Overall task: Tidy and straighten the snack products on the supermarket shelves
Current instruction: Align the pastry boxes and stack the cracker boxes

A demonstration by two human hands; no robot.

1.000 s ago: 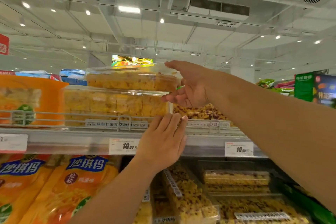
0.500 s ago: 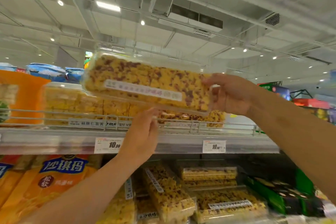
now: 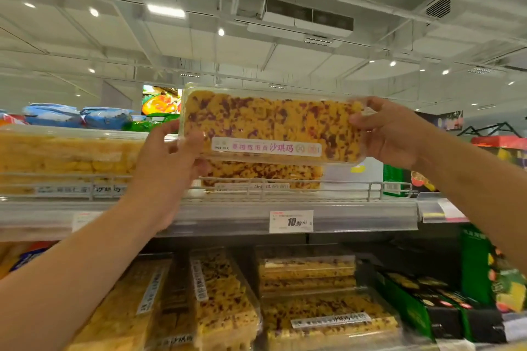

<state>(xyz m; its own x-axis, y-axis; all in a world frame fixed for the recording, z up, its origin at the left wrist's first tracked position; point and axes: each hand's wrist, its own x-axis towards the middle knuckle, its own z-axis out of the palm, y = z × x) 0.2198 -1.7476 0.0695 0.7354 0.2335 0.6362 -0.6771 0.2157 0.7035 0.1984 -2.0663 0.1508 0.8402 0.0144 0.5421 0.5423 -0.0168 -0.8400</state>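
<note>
I hold a clear plastic box of yellow snack cake with dark red flecks (image 3: pixel 271 122) up in front of the top shelf, its label facing me. My left hand (image 3: pixel 168 162) grips its left end, fingers curled round the lower corner. My right hand (image 3: pixel 390 131) grips its right end, thumb on the front. Below and behind the held box, another box of the same cake (image 3: pixel 265 175) lies on the top shelf (image 3: pixel 356 215) behind a wire rail.
Plain yellow cake boxes (image 3: pixel 65 157) fill the top shelf's left side. A 10.99 price tag (image 3: pixel 291 221) hangs on the shelf edge. The lower shelf holds several flecked cake boxes (image 3: pixel 322 319), some tilted, and green and black packs (image 3: pixel 427 308) at the right.
The box has been brought to the right and levelled, label facing me. My left hand moved from under it to grip its left end. The view has shifted right.
</note>
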